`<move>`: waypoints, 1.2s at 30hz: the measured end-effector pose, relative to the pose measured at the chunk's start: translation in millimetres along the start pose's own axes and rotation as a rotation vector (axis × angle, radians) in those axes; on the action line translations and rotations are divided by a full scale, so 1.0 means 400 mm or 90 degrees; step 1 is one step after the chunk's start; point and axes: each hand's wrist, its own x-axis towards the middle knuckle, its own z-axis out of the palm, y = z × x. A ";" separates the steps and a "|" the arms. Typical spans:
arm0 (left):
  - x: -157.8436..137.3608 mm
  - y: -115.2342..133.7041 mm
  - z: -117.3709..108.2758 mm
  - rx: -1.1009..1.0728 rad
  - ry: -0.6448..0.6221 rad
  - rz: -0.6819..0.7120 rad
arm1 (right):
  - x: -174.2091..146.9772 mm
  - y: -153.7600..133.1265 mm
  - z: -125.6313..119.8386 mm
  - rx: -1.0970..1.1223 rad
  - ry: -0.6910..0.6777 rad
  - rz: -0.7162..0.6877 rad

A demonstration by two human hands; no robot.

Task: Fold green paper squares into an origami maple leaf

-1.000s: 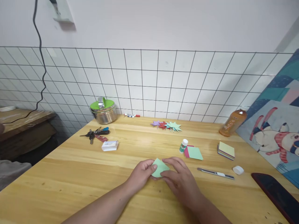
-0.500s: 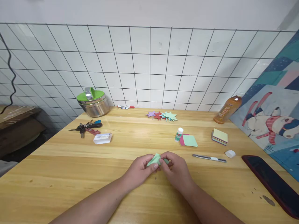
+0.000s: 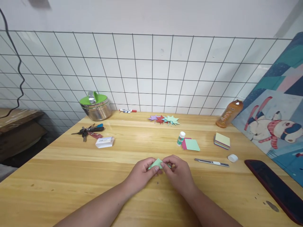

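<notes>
A light green sheet of paper (image 3: pixel 157 163), folded to a triangular shape, is held between both hands low over the table. My left hand (image 3: pixel 144 170) pinches its left side, thumb on top. My right hand (image 3: pixel 177 171) grips the right side, with the thumb near the middle and a green corner showing between the fingers. The fingers partly cover the folds. Ahead and to the right lie a flat green paper square (image 3: pixel 193 145) over a pink one (image 3: pixel 185 143), beside an upright glue stick (image 3: pixel 181 138).
Spiky paper shapes (image 3: pixel 170 120) lie near the tiled wall. A utility knife (image 3: pixel 211 162), white cap (image 3: pixel 233 158), paper stack (image 3: pixel 222 141), phone (image 3: pixel 272 189) and tilted bottle (image 3: pixel 229 113) are at right. Left are keys (image 3: pixel 88 130), a small box (image 3: pixel 104 142), a metal pot (image 3: pixel 97 108) and a marker (image 3: pixel 127 111).
The green paper's raised folds now look flatter and form a neater triangle. Both hands keep their hold in nearly the same place. The view has tilted slightly upward.
</notes>
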 end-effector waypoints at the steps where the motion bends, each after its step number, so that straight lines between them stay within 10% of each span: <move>1: 0.000 0.000 0.000 0.018 0.001 0.004 | 0.000 -0.001 0.000 -0.003 0.003 0.002; 36: 0.000 0.006 -0.002 0.128 0.005 -0.021 | 0.008 0.020 0.010 0.110 0.001 0.054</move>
